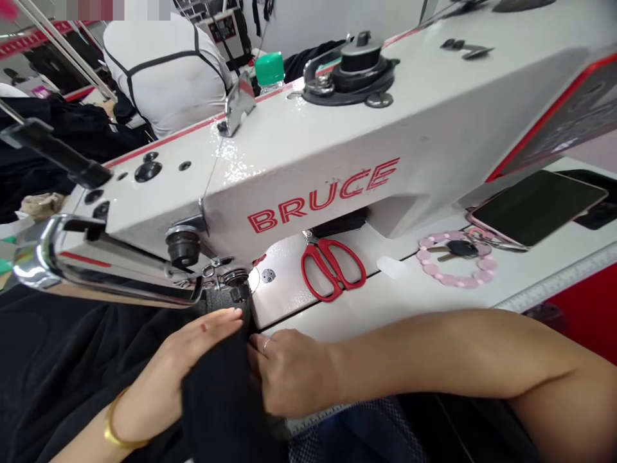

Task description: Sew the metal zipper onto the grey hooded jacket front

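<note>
My left hand, with a gold bangle at the wrist, lies beside the presser foot of a white sewing machine. Its fingers are straight and close together along the black cloth; a fold hides the thumb. My right hand, wearing a thin ring, is closed on the right edge of that cloth, fingertips partly hidden. The cloth runs from under the presser foot down toward my lap. Red-handled scissors rest on the machine bed, beyond my right hand.
A pink bead bracelet with a key and a phone lie at right. A measuring tape runs along the table edge. More black cloth spreads at left. Behind the machine are a green-capped bottle and a person in white.
</note>
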`<state>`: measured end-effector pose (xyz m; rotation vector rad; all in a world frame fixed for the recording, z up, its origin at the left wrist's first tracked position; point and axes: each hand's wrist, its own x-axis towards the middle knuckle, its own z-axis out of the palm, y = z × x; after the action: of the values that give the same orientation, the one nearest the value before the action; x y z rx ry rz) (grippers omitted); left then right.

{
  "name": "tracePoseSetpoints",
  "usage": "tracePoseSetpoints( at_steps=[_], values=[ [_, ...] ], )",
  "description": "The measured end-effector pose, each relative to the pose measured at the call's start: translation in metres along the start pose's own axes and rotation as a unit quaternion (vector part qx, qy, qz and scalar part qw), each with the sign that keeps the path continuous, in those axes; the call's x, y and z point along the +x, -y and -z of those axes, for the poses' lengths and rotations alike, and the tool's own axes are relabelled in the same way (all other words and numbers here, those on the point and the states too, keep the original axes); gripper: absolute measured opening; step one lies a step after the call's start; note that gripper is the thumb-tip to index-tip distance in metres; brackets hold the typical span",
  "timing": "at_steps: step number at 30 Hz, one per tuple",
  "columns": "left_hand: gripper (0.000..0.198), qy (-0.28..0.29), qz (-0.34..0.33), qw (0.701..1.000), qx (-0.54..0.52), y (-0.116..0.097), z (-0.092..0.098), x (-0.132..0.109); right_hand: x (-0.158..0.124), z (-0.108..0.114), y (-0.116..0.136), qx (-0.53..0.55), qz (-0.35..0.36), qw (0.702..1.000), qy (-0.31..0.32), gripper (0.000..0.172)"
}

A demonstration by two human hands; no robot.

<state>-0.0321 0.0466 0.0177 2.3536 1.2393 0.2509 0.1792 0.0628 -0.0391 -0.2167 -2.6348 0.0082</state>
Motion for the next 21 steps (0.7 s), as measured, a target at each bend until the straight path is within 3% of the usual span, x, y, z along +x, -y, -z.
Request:
tracePoseSetpoints(
  at_steps=[2,4,11,17,21],
  values=[
    [0.043,0.003,-0.065,0.995,0.080,-0.005,-0.003,0.007,0.000,-0.003,0.000,0.052,0.006,0.999,0.006,0.019],
    [0.044,0.009,-0.089,0.988,0.128,-0.008,-0.007,0.012,-0.001,-0.005,0.000,0.073,0.005,0.997,0.022,0.019],
    [0.040,-0.013,-0.101,0.988,0.117,0.003,-0.006,0.019,0.003,-0.007,-0.011,0.038,-0.012,0.999,0.006,0.020],
    [0.034,0.010,-0.045,0.997,0.060,0.012,0.005,0.038,0.013,-0.012,-0.024,0.031,-0.061,0.997,0.028,0.021],
    [0.040,0.009,0.039,0.996,0.079,-0.008,0.014,0.014,0.018,-0.022,-0.023,0.076,-0.072,0.994,0.005,0.020]
  ],
)
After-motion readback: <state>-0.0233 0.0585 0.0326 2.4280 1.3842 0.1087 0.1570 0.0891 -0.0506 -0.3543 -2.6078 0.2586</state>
